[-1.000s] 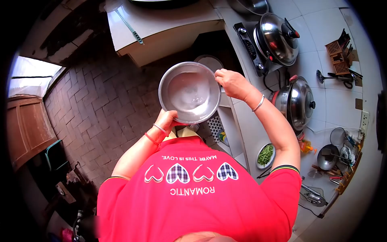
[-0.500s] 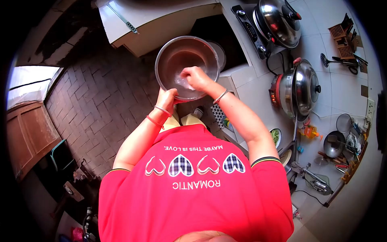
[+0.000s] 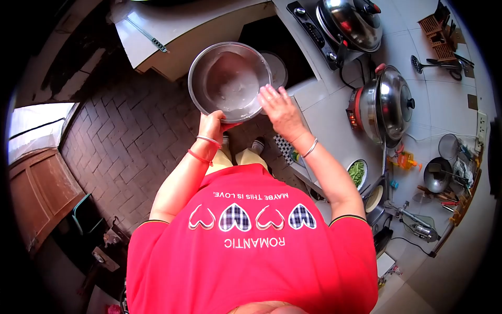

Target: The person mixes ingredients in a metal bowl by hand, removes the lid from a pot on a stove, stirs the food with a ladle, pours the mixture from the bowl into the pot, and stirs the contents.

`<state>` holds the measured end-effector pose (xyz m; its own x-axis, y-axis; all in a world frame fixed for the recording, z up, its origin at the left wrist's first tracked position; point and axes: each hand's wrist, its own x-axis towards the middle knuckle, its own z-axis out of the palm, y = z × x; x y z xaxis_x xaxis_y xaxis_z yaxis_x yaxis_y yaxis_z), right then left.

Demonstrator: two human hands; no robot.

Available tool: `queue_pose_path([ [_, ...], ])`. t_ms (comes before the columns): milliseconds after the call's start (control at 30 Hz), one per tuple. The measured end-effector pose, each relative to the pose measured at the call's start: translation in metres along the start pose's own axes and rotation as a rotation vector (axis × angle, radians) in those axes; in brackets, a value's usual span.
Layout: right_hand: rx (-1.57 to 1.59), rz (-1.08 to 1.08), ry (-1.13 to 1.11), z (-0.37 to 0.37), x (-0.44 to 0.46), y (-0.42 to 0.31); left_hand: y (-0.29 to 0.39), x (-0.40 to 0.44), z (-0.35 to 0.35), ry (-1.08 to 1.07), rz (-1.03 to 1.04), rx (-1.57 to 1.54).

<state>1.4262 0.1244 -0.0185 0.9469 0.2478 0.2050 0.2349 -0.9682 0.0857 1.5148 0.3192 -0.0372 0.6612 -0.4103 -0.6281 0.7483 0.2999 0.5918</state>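
A round metal basin (image 3: pixel 205 98) hangs over the floor at the top middle, with what looks like a little cloudy liquid in its bottom. My left hand (image 3: pixel 212 126) is closed on its near rim, thumb over the edge. At the basin's right side is my right hand (image 3: pixel 283 115), fingers extended and slightly apart with nothing in them. Its fingertips overlap the rim in view; I cannot tell whether they touch it. A round, pale lid or plate (image 3: pixel 280 70) shows partly behind the basin.
To the right, the counter bears a lidded pot (image 3: pixel 396 104) and an induction cooker (image 3: pixel 312 34) with a lidded wok (image 3: pixel 355 23). A bowl of green vegetables (image 3: pixel 357 174) stands nearer me. A white worktop (image 3: pixel 183 23) lies ahead, with brick floor (image 3: pixel 125 131) left.
My right hand has come out of the basin to its right side and its fingers have opened. The basin has shifted slightly left, still held by my left hand.
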Motion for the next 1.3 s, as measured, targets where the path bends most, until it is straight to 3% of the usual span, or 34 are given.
queue_pose_path([
  [200,0.125,0.115,0.063,-0.001,0.013,-0.084,-0.031,0.026,-0.015,0.101,-0.014,0.017],
  [333,0.517,0.08,0.119,-0.005,0.022,-0.058,-0.022,0.015,-0.01,0.124,-0.028,-0.013],
  [433,0.823,-0.018,-0.058,-0.016,0.035,-0.032,-0.013,0.002,-0.004,0.097,-0.081,-0.021],
  [567,0.947,-0.101,-0.217,-0.03,0.046,-0.019,-0.002,-0.01,0.002,-0.023,-0.127,-0.001],
  [800,0.798,-0.255,-0.244,-0.043,0.037,-0.007,0.027,-0.026,0.006,-0.069,-0.247,0.048],
  [967,1.03,-0.26,-0.214,-0.034,0.048,-0.03,0.018,-0.012,-0.011,-0.102,-0.226,0.103],
  [1200,0.925,-0.126,-0.421,-0.045,0.022,0.016,0.027,-0.022,-0.002,-0.091,-0.259,0.142],
  [1300,0.623,-0.103,-0.242,-0.023,0.044,0.038,0.02,-0.012,-0.008,-0.119,-0.256,0.246],
])
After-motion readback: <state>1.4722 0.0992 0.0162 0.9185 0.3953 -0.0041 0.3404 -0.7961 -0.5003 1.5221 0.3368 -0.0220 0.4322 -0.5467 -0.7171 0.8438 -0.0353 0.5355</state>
